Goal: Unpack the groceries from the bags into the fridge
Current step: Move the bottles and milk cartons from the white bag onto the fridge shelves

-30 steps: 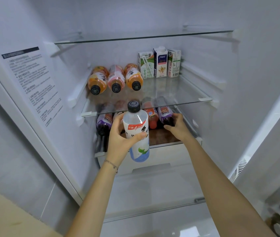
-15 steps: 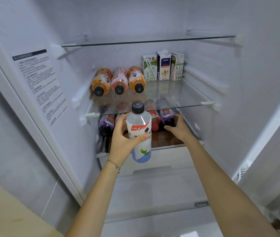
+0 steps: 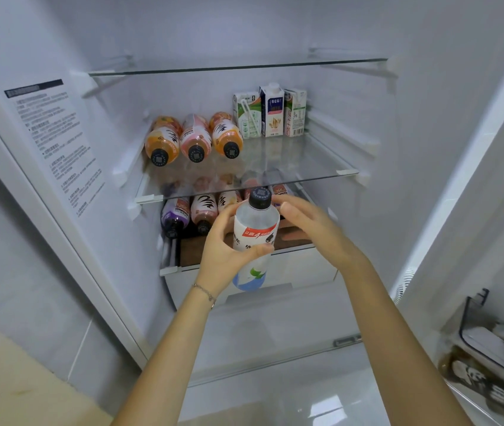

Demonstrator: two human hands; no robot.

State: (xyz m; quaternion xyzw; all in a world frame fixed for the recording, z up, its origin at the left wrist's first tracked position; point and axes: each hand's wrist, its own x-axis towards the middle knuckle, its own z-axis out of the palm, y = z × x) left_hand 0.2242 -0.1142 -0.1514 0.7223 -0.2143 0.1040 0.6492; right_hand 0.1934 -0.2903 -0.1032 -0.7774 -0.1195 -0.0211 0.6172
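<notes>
The lying bottles [image 3: 204, 210] behind the water bottle [image 3: 255, 238] are partly covered by it and by the blurred right hand [image 3: 309, 222]. Print on the sticker [image 3: 57, 142], left of it, cannot be read. A door bin [image 3: 490, 348], lower right, is cut off.

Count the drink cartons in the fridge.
3, upright in a row at the back right of the middle glass shelf: a green-and-white carton on the left, a blue-and-white carton in the centre, a green carton on the right. More could hide behind them.
</notes>
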